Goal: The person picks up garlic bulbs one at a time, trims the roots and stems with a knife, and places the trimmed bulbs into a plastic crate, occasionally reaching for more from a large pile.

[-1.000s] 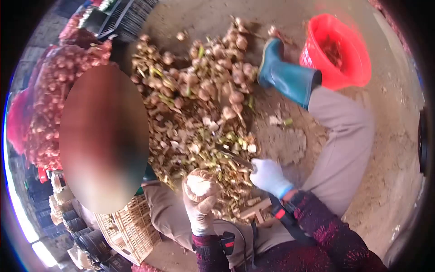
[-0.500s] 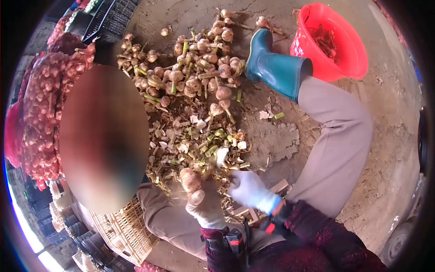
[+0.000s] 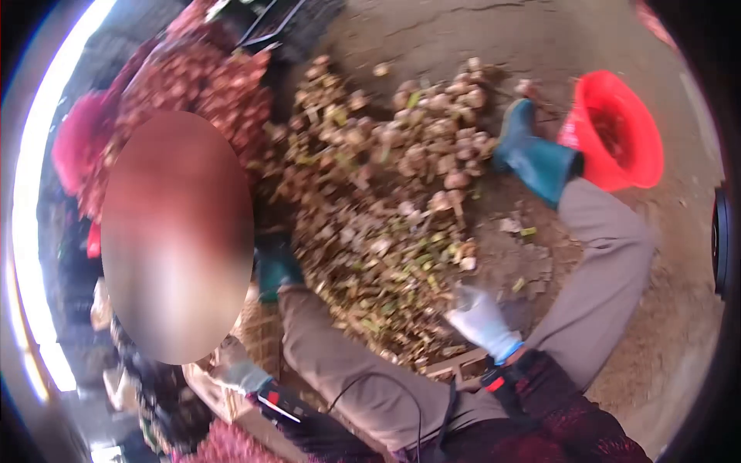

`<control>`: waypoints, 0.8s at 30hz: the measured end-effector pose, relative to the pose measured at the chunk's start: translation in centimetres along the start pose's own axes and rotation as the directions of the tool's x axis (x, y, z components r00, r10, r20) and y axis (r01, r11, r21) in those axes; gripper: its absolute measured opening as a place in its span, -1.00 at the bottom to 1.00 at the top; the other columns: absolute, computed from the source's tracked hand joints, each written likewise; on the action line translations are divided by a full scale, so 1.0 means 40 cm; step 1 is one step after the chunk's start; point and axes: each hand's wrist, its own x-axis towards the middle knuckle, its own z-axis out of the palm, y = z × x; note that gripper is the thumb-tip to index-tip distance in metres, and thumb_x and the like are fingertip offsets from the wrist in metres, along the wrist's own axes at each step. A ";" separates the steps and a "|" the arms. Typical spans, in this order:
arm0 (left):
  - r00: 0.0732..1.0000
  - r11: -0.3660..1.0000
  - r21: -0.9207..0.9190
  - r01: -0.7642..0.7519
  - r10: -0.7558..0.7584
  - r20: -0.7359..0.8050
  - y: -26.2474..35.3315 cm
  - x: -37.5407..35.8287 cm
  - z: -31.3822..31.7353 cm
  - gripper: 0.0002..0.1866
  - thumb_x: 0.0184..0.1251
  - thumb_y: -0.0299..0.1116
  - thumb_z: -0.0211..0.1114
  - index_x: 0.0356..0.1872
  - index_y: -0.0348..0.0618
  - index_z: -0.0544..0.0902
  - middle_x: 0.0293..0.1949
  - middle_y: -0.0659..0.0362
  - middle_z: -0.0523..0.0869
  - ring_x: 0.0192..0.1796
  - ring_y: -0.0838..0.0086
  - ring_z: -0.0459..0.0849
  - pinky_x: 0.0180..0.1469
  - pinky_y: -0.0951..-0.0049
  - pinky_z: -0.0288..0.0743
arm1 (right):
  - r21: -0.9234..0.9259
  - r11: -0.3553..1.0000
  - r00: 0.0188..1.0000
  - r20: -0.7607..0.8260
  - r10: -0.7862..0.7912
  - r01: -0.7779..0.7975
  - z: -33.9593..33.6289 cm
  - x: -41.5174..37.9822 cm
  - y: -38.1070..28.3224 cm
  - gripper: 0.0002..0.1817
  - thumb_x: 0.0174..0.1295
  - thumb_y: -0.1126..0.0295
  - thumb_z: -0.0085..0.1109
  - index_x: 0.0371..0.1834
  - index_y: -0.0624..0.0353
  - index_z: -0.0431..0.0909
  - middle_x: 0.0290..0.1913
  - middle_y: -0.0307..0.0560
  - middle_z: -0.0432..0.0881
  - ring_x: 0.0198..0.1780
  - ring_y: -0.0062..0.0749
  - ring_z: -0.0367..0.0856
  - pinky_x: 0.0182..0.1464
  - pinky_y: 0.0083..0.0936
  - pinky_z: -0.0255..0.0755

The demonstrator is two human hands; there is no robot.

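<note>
My left hand (image 3: 239,369), in a pale glove, reaches out over the rim of the woven basket (image 3: 261,328) at the lower left. Motion smears its fingers, and a blurred oval hides part of the area beside them. My right hand (image 3: 480,318), in a white glove with a blue cuff, is curled closed above the near right side of the trimmings (image 3: 378,262); what it holds is too blurred to name. Garlic bulbs (image 3: 444,127) with stalks lie heaped on the ground beyond the trimmings.
A red bucket (image 3: 651,147) containing dry scraps stands at the upper right, beside my green boot (image 3: 544,166). Red net sacks of bulbs (image 3: 204,81) are stacked at the upper left, near a dark crate (image 3: 270,23). A wooden piece (image 3: 455,364) lies between my legs.
My left hand has gone from the middle, where it held a garlic bulb, left to the basket. My right hand stays over the trimmings. The view has swung left.
</note>
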 end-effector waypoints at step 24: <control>0.624 -0.096 0.994 0.059 -0.773 -0.112 -0.886 -0.227 -0.177 -0.42 0.28 0.06 0.25 0.03 -0.32 0.55 -0.40 0.19 0.70 -0.36 0.47 0.65 -0.22 0.42 0.55 | 0.079 0.962 0.950 -0.160 0.270 -0.260 -0.092 0.101 -0.031 -0.76 0.04 0.28 0.32 -0.28 0.18 0.62 -0.52 -0.04 0.62 -0.49 -0.25 0.58 -0.37 -0.36 0.46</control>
